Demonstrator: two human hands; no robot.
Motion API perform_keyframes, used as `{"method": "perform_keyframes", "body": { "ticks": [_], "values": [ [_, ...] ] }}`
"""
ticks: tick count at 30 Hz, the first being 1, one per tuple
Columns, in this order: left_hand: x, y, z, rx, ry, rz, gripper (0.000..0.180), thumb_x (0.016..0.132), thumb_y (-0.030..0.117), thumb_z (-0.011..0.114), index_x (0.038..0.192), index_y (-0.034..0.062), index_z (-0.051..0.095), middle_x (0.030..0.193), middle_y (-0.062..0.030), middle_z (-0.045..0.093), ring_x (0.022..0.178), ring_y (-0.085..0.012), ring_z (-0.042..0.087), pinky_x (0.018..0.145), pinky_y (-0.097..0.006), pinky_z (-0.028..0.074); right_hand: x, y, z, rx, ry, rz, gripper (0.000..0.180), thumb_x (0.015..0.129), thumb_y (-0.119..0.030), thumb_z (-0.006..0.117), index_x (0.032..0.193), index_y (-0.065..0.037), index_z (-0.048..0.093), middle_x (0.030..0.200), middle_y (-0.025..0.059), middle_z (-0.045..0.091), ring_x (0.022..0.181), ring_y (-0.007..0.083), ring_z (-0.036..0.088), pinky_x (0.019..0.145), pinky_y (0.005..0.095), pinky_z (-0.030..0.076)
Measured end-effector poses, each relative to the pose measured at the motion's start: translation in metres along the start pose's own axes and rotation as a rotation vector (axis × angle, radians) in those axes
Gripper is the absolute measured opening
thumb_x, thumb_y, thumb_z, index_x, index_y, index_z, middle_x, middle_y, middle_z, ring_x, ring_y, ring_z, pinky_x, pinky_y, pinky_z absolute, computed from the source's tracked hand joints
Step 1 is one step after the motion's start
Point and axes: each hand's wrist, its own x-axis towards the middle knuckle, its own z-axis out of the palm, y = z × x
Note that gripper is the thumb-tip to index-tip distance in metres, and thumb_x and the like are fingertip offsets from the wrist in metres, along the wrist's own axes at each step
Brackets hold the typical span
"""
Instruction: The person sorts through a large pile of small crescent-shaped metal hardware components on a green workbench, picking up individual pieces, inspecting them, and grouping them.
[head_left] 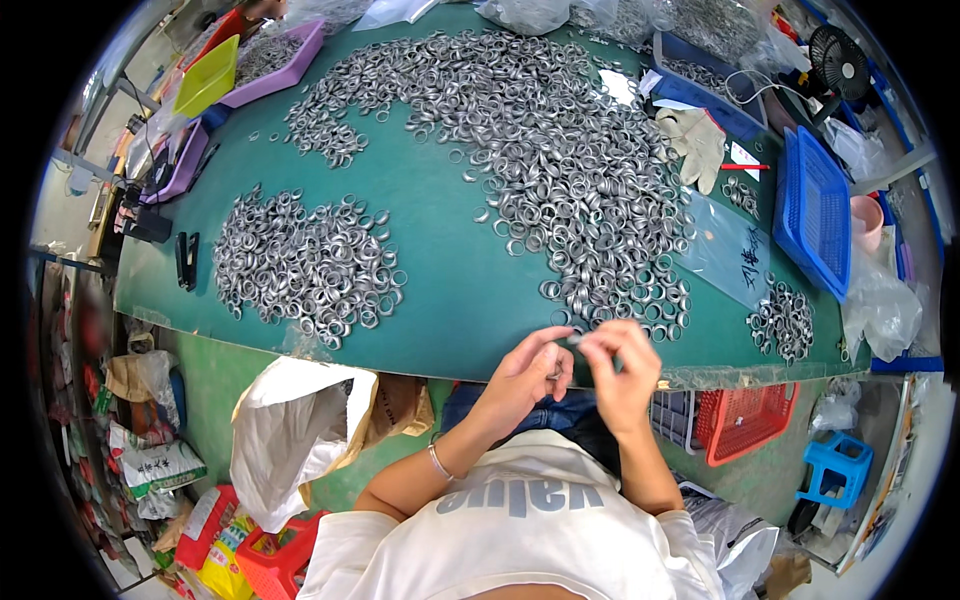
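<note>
My left hand point(527, 372) and my right hand point(622, 366) meet at the near edge of the green table point(440, 270), fingertips pinched together on a small metal ring point(573, 340). A large heap of silver metal rings point(550, 150) spreads across the table's middle and far side, right in front of my hands. A smaller heap of rings point(300, 262) lies to the left. A little pile of rings point(783, 318) sits at the right.
A blue basket point(815, 210), a work glove point(697, 143), a clear plastic bag point(728, 250) and a small fan point(838, 62) stand at the right. Purple and yellow trays point(245, 70) sit far left. A white sack point(295, 430), red basket point(745, 420) and blue stool point(836, 468) are below.
</note>
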Motion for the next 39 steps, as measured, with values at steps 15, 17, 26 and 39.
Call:
{"method": "perform_keyframes", "body": {
  "ticks": [15, 17, 26, 39],
  "values": [
    [0.001, 0.003, -0.004, 0.073, 0.038, 0.141, 0.029, 0.089, 0.003, 0.046, 0.118, -0.0043, 0.051, 0.106, -0.0099, 0.055, 0.098, -0.0173, 0.054, 0.088, -0.034, 0.047, 0.027, 0.039, 0.001, -0.547, 0.001, -0.120, 0.012, 0.068, -0.003, 0.069, 0.078, -0.002, 0.062, 0.079, 0.0080, 0.058, 0.078, 0.0251, 0.052, 0.070, 0.0341, 0.039],
    [0.001, 0.002, -0.006, 0.064, 0.040, 0.142, 0.030, 0.088, 0.000, 0.046, 0.117, -0.0048, 0.051, 0.108, -0.0109, 0.055, 0.103, -0.0191, 0.053, 0.093, -0.037, 0.045, 0.026, 0.041, 0.000, -0.430, 0.047, -0.138, 0.012, 0.068, -0.001, 0.069, 0.077, -0.001, 0.061, 0.077, 0.0088, 0.058, 0.072, 0.0242, 0.053, 0.066, 0.0322, 0.041],
    [0.003, -0.002, -0.009, 0.005, -0.037, 0.115, 0.031, 0.086, -0.001, 0.049, 0.117, -0.0041, 0.052, 0.107, -0.0088, 0.055, 0.102, -0.0164, 0.053, 0.094, -0.034, 0.043, -0.006, 0.013, -0.005, 0.947, -0.067, 0.669, 0.005, 0.081, -0.002, 0.064, 0.085, -0.001, 0.060, 0.083, 0.0034, 0.061, 0.072, 0.0087, 0.053, 0.068, 0.0227, 0.043],
    [0.001, 0.002, -0.008, -0.168, 0.050, -0.179, 0.022, 0.095, 0.018, 0.045, 0.103, 0.0004, 0.055, 0.080, -0.0017, 0.050, 0.058, -0.0043, 0.040, 0.050, -0.017, 0.035, 0.016, -0.014, -0.018, -0.005, -0.426, -0.133, 0.015, 0.065, 0.000, 0.069, 0.079, -0.001, 0.063, 0.086, 0.0076, 0.060, 0.077, 0.0253, 0.054, 0.070, 0.0338, 0.043]
  ]
}}
